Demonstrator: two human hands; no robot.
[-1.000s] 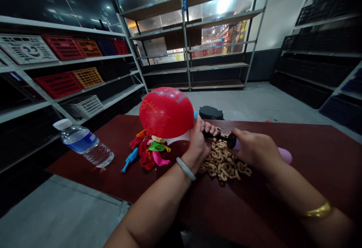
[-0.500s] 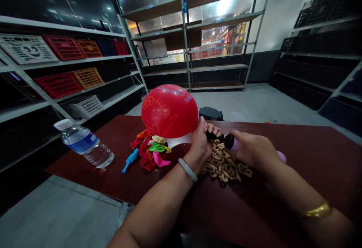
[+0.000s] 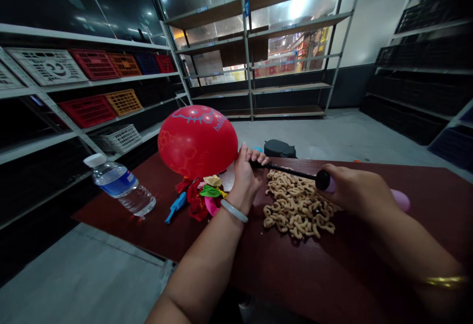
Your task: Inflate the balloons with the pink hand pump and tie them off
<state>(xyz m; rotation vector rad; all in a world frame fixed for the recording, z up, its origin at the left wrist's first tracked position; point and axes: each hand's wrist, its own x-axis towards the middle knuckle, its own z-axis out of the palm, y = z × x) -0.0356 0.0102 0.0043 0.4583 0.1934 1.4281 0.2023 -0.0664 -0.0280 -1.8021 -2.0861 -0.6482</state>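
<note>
A red balloon (image 3: 197,141), swollen with air and printed with pale lettering, stands out to the left of my left hand (image 3: 247,171). That hand is closed round the balloon's neck and the black nozzle end of a hand pump. My right hand (image 3: 356,191) grips the lilac barrel of the balloon pump (image 3: 400,199), whose black rod (image 3: 291,171) is drawn out between the hands. Beneath the rod lies a pile of beige ring-shaped snacks (image 3: 299,208). Several limp balloons (image 3: 201,196) in mixed colours rest under the inflated one.
A water bottle (image 3: 120,186) with a white cap stands at the left of the dark red table (image 3: 281,274). Shelves with plastic crates (image 3: 94,63) line the left wall. Behind the table are a metal rack (image 3: 247,57) and a dark grey bag (image 3: 280,148).
My hands have moved apart, with the right going rightward and the pump's rod now showing long between them. The red balloon has shifted left with my left hand.
</note>
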